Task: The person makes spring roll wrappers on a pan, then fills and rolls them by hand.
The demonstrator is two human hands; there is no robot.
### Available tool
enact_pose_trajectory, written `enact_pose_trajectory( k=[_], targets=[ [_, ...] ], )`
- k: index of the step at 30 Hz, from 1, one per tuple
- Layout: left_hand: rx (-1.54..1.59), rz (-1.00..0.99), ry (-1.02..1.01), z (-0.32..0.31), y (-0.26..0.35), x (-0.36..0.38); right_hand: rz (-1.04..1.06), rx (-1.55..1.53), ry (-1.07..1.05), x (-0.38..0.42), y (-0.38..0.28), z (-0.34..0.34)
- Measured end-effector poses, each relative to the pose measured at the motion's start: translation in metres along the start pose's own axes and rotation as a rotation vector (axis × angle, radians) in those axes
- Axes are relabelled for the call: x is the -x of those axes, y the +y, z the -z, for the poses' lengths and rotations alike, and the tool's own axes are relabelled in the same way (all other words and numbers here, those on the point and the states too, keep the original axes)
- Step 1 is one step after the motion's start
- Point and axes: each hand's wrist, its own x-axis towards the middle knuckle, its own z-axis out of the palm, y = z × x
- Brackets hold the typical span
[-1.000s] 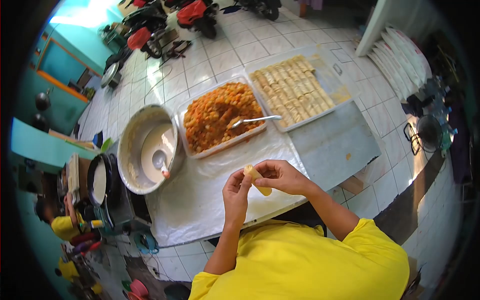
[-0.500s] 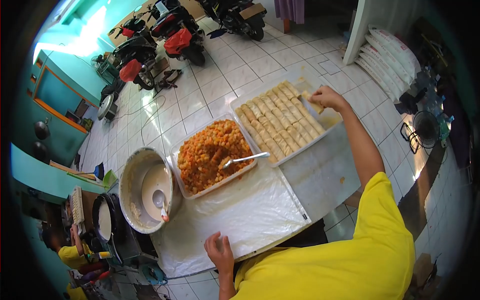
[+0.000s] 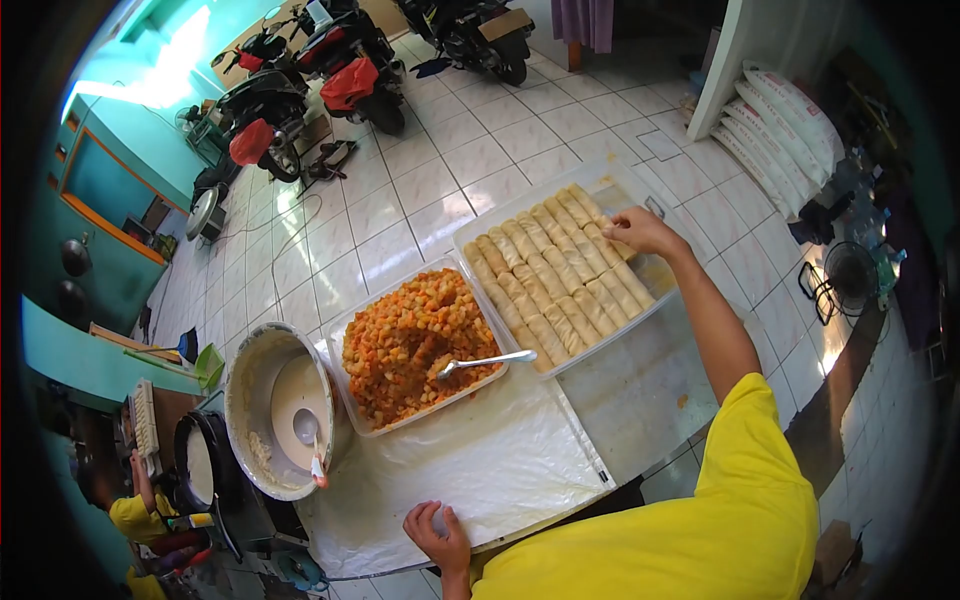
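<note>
My right hand (image 3: 645, 232) is at the right side of a clear plastic tray (image 3: 560, 368), its fingers closed on a spring roll (image 3: 612, 246) in the last row. Rows of pale uncooked spring rolls (image 3: 545, 270) fill most of that tray. On the near edge of the table, my left hand (image 3: 437, 537) rests on a plastic sheet (image 3: 470, 460) with its fingers apart, holding nothing. A tub of orange diced vegetable filling (image 3: 410, 340) stands left of the tray, with a metal spoon (image 3: 487, 362) lying in it.
Left of the filling stands a big pot (image 3: 245, 440) of pale batter with a ladle (image 3: 307, 428) in it. Another person (image 3: 140, 515) works near a round black pan (image 3: 198, 465) at far left. Motorbikes (image 3: 355, 75) and stacked sacks (image 3: 785, 125) are farther back.
My right hand has moved slightly down and left, bringing the spring roll from the tray's right part to the row of rolls. My left hand stays at the table edge. The camera view has shifted slightly.
</note>
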Motion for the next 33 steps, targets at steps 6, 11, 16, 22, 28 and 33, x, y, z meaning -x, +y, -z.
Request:
enact_pose_trajectory(
  k=[6,11,16,22,28,33],
  targets=[
    [0.015,0.023,-0.003,0.001,0.003,0.0,0.204,0.204,0.269,0.01,-0.024,-0.006],
    [0.019,0.002,0.051,-0.001,-0.001,0.001,0.311,0.417,0.276,0.004,-0.036,-0.018],
    [0.042,0.008,0.068,0.0,0.002,0.002,0.344,0.497,0.252,0.001,-0.04,-0.03],
    [0.067,-0.001,0.088,0.0,0.001,0.004,0.41,0.465,0.233,0.009,-0.057,-0.04],
    [0.076,-0.021,0.109,0.002,0.002,0.002,0.447,0.493,0.231,0.014,-0.07,-0.048],
    [0.102,-0.021,0.116,0.001,-0.002,0.004,0.453,0.525,0.199,0.015,-0.079,-0.055]
  ],
)
